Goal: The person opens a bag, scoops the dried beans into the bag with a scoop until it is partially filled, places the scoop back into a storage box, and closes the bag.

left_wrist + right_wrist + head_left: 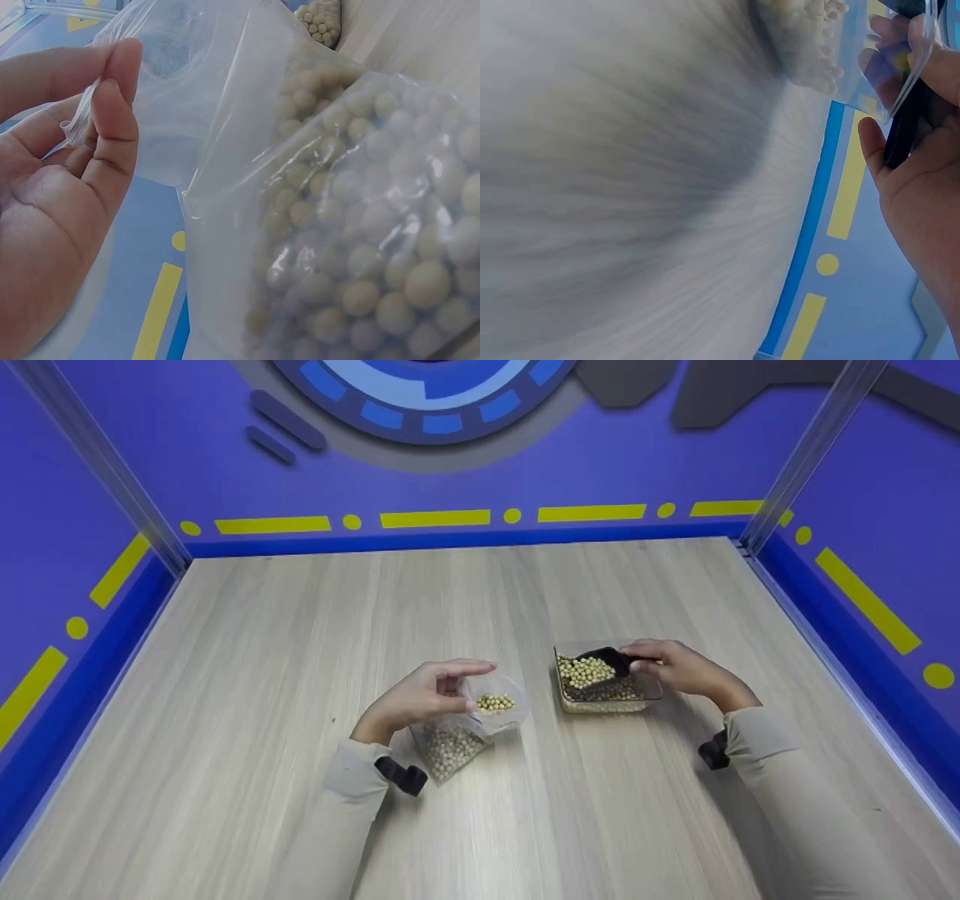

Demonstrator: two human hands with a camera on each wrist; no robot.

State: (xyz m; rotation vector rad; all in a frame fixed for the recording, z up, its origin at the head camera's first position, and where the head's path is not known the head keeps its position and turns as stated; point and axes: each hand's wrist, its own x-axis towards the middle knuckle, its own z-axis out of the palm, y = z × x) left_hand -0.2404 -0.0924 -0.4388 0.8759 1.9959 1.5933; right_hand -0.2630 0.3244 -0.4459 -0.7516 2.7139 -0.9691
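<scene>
My left hand point(416, 699) pinches the edge of a clear plastic bag point(448, 746), its mouth spread wide. Pale round beads fill the lower part of the bag point(360, 225), close up in the left wrist view. Through the opening, yellowish beads point(496, 703) show. On the right, my right hand point(688, 669) grips the handle of a black scoop point(619, 660) heaped with yellowish beads. The scoop is over a clear rectangular container point(606, 707) of similar beads. In the right wrist view, the black handle point(906, 131) lies across the palm, and the container wall partly covers the fingers.
Both things stand on a light wood-grain table point(262, 660). Blue panels with yellow marks point(435, 518) enclose its back and sides. A black wrist camera point(401, 776) hangs by the left cuff, and another point(714, 750) by the right.
</scene>
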